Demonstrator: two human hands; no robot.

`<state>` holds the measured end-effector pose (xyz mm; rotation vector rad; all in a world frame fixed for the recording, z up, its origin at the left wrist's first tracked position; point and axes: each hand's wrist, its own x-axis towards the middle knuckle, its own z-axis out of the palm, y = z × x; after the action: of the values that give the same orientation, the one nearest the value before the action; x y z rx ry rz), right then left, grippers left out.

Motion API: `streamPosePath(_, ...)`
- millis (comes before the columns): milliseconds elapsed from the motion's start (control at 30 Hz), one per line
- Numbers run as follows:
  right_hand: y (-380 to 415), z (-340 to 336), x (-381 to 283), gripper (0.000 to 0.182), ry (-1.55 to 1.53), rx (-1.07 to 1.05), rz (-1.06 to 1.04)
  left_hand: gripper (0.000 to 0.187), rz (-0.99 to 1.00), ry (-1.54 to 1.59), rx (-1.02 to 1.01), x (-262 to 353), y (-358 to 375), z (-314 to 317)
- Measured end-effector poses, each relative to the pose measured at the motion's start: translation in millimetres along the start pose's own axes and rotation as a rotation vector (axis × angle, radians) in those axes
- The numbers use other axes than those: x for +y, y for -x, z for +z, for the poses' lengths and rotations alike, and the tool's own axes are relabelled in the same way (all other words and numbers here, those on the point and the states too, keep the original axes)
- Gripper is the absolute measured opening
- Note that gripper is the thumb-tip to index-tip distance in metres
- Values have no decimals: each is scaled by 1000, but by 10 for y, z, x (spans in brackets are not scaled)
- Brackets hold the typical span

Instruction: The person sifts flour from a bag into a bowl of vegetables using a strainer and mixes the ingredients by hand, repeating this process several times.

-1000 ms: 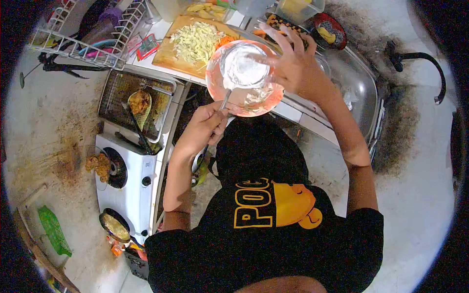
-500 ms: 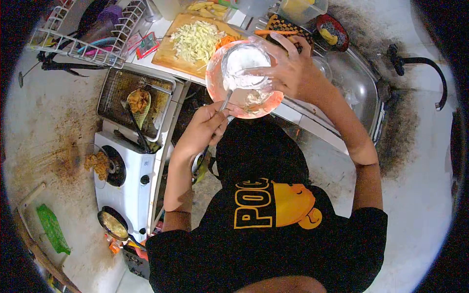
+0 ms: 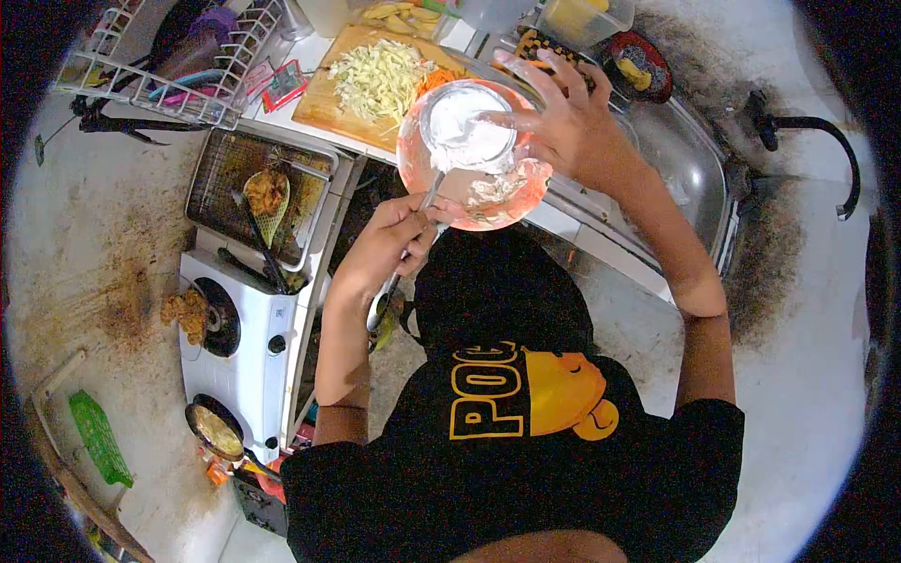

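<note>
An orange plate or shallow bowl (image 3: 534,184) is in front of me, with a round container of white powder (image 3: 469,131) in it. Pale, clumpy residue clings to the orange surface nearer me. My left hand (image 3: 389,239) is wrapped round the metal handle of a utensil (image 3: 433,192), close against the orange rim; its working end cannot be made out. My right hand (image 3: 577,122) has spread fingers dusted white. Its thumb side reaches over the powder, and the other fingers extend beyond the rim.
Shredded cabbage (image 3: 385,80) and orange shreds lie on a wooden board (image 3: 319,108). A sink (image 3: 694,150) is at right. On the left are a frying tray (image 3: 211,188) with a strainer (image 3: 267,202), a stove (image 3: 230,375), a small pan (image 3: 218,430) and a dish rack (image 3: 178,103).
My right hand has shifted right and up, its fingers spreading wider and uncovering more of the powder and the orange rim. My left hand stays nearly in place on the handle.
</note>
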<state>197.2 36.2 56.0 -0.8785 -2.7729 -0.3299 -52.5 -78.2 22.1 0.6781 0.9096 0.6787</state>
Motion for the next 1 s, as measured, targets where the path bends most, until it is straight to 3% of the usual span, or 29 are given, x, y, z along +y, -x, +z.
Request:
streamPosePath(167, -20, -25, 0, 29, -153, 0, 72, 25, 30, -7, 12, -54, -30, -16)
streamPosePath(267, -43, 26, 5, 23, -198, 88, 74, 25, 26, -53, 34, -51, -40, 7)
streamPosePath(367, -72, -6, -39, 21, -246, 40, 62, 25, 18, -35, 15, -33, -56, 1)
streamPosePath(500, -87, -48, -87, 23, -292, 27, 6, 25, 14, -27, 26, 6, -43, -1)
streamPosePath(667, -34, 35, -66, 32, -13, 16, -11, 26, -13, -38, 14, 9, -49, -32)
streamPosePath(1000, -131, 30, 60, 44, 45, 32, -32, 28, -8, 6, -5, 24, -55, -59)
